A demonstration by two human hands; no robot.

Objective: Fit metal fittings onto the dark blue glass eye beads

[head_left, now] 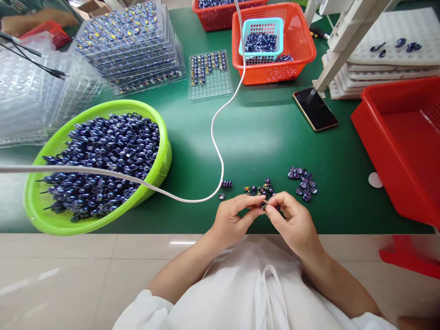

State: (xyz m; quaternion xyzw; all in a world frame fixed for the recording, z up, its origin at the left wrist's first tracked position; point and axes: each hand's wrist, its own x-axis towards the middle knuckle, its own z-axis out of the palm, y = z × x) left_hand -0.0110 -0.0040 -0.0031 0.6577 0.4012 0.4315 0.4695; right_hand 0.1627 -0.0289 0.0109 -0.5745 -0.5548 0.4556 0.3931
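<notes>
My left hand (234, 217) and my right hand (293, 221) meet at the table's front edge, fingertips pinched around one small dark, shiny earphone part (263, 206). Fingers partly cover it, so its details are hidden. Just beyond the fingertips lies a loose cluster of dark earphone pieces (266, 187), some with gold-coloured bits. To the right is a group of flat purple-blue shell covers (305, 184). Left of the cluster sit a short row of dark pieces (227, 184) and a single round piece (222, 196).
A green basket (167, 158) heaped with dark hooked earphone parts stands left, crossed by a white cable (217, 146). Behind are stacked clear trays (172, 50), a part-filled tray (215, 89) and a red basket (275, 75). A phone (315, 109) and red bin (381, 151) are right.
</notes>
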